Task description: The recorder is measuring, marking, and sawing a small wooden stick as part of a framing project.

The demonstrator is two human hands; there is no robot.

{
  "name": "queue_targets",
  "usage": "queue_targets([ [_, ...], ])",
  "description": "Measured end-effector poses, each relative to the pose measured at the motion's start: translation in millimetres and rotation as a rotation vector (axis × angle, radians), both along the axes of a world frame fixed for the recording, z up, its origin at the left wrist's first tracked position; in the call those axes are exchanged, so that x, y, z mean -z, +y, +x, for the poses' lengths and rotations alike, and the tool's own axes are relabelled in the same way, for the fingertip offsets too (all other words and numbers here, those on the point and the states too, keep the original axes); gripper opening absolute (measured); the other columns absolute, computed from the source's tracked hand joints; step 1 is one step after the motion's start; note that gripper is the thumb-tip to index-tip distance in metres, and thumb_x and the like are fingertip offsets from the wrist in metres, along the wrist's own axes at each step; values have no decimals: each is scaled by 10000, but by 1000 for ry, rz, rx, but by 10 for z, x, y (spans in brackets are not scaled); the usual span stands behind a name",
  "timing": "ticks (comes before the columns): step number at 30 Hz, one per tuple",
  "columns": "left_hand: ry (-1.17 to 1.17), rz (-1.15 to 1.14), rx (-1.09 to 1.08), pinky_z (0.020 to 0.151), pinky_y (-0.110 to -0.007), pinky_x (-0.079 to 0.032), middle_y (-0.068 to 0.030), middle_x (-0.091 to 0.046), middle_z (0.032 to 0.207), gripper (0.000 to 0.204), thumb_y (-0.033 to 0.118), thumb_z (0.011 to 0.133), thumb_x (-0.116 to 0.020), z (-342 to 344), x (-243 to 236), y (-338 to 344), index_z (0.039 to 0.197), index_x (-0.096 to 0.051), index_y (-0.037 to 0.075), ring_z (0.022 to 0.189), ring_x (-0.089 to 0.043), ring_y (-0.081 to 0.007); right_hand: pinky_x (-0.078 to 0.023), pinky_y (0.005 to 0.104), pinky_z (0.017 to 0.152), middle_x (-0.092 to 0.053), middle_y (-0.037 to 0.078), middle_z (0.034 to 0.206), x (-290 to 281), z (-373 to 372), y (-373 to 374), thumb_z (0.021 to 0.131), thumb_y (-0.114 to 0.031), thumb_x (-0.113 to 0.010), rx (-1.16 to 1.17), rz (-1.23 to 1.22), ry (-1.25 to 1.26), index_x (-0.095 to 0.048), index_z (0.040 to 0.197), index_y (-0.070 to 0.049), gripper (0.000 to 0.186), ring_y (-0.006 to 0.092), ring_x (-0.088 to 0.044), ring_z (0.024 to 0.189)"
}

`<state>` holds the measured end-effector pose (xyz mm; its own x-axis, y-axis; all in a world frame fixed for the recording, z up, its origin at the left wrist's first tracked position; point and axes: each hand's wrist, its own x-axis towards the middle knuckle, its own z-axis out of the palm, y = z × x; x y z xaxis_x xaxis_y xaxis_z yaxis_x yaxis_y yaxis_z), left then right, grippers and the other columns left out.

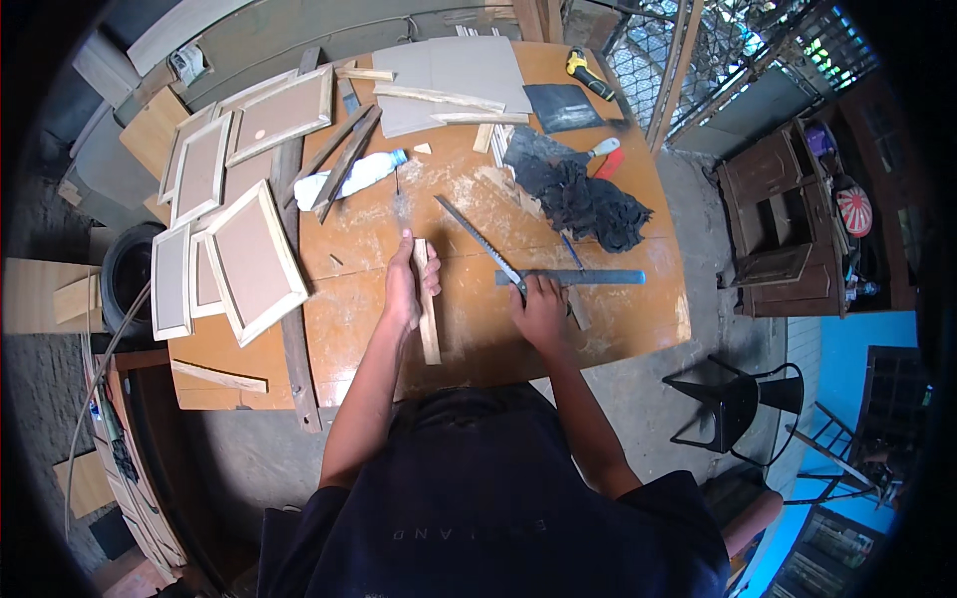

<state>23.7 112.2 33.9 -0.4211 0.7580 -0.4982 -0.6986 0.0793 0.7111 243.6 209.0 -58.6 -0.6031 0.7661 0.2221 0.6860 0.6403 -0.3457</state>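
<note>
This is a small woodworking workshop, open to the outside — a scuffed, sawdust-dusted orange plywood worktop (pixel 618 329) fills the middle, carrying a long steel ruler (pixel 583 277), a yellow-handled cordless tool (pixel 590 74) and loose pale wooden strips (pixel 439 97). A stack of unfinished light-wood picture frames (pixel 244 209) lies at its left edge — beyond it, bare concrete floor (pixel 658 399), a black metal stool (pixel 743 394) and a dark brown wooden cabinet (pixel 778 224).

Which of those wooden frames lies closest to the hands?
The tilted frame at the table's left edge, just beside the left hand; the others lie farther left and up.
</note>
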Motion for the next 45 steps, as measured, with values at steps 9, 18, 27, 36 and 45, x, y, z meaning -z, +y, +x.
queue_targets([
  [9, 497, -131, 42, 838, -295, -467, -21, -563, 926, 338, 199, 1052, -511, -123, 356, -97, 1324, -629, 36, 866, -567, -185, -415, 516, 760, -582, 115, 903, 42, -23, -16, 913, -335, -647, 37, 79, 123, -588, 884, -84, 259, 344, -580, 895],
  [18, 1503, -64, 305, 967, -449, -482, -199, -603, 1141, 540, 57, 812, -749, 184, 759, -406, 1333, -608, 32, 1068, -569, -389, -424, 482, 829, -609, 81, 1004, -4, -61, -252, 871, -331, -711, -41, 37, 82, -671, 1022, -101, 279, 314, -585, 992],
  [27, 1537, -117, 343, 995, -469, -469, -193, -632, 1186, 511, 97, 790, -779, 113, 678, -487, 1279, -645, 33, 1103, -571, -390, -353, 610, 999, -573, 62, 1231, -129, 180, 266, 874, -218, -697, 11, -44, -48, -598, 1242, -130, 392, 296, -516, 1218],
  [36, 1473, -224, 279, 1026, -447, -479, -201, -673, 1176, 527, 111, 766, -784, 164, 708, -654, 1269, -651, 25, 1119, -619, -382, -311, 697, 1026, -484, 147, 1371, -168, 105, 746, 838, -142, -672, -246, -421, -298, -536, 1247, -126, 432, 382, -422, 1349],
  [45, 1485, -226, 251, 1006, -434, -493, -161, -677, 1124, 475, 80, 766, -732, 237, 643, -807, 1234, -666, 30, 1082, -618, -359, -476, 543, 795, -597, 159, 910, -514, 47, 789, 895, -112, -606, -354, -367, 43, -565, 1006, -72, 124, 406, -620, 966],
])
